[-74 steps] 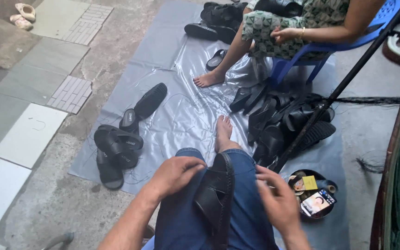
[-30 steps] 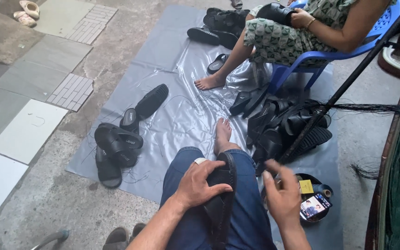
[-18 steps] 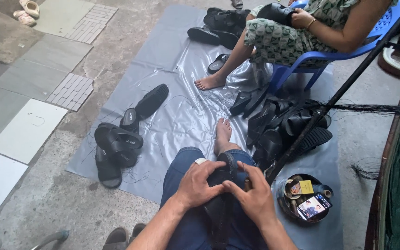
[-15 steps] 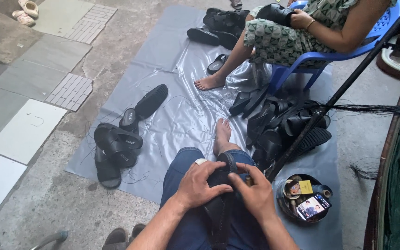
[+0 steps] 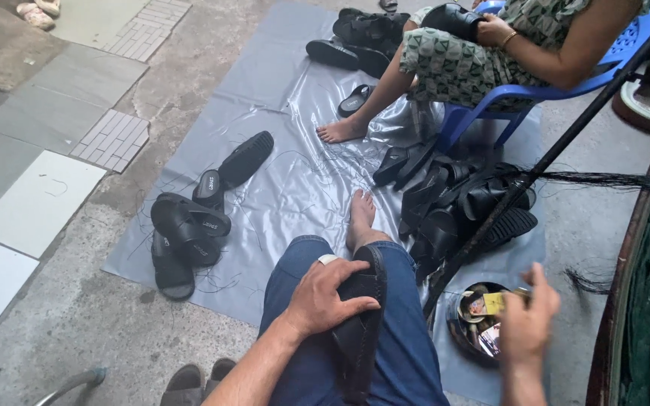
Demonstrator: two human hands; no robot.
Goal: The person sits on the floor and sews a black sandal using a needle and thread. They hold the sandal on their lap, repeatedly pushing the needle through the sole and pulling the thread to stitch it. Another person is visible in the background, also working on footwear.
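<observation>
On the far left we see pale floor tiles point(image 5: 39, 199), and just right of them a small heap of black sandals point(image 5: 186, 229) lying on the near-left part of the grey plastic sheet point(image 5: 287, 98). A single black sandal point(image 5: 246, 158) lies a little farther off on the same sheet.

Near the middle, our left hand point(image 5: 325, 297) rests palm down on the black sandal point(image 5: 359, 323) that lies along our jeans-clad thigh point(image 5: 400, 353). The fingers are spread and loosely curled over the sandal's upper end, pressing it against the leg rather than clenching it. Our bare foot point(image 5: 360, 218) shows beyond the knee, on the sheet.

Farther right, a larger pile of black sandals point(image 5: 457, 207) lies beside a dark pole point(image 5: 558, 150) that slants across the scene. Behind it, another person sits on a blue plastic chair point(image 5: 536, 94), holding a black sandal on the lap.

At the near right, our right hand point(image 5: 528, 323) is lifted above a round tin point(image 5: 475, 323) of small items. Its fingers are drawn together; we cannot tell whether they pinch anything.

Half a second ago both hands were on the sandal on the thigh; now the right hand has left it and moved out over the tin, while the left stays put.
</observation>
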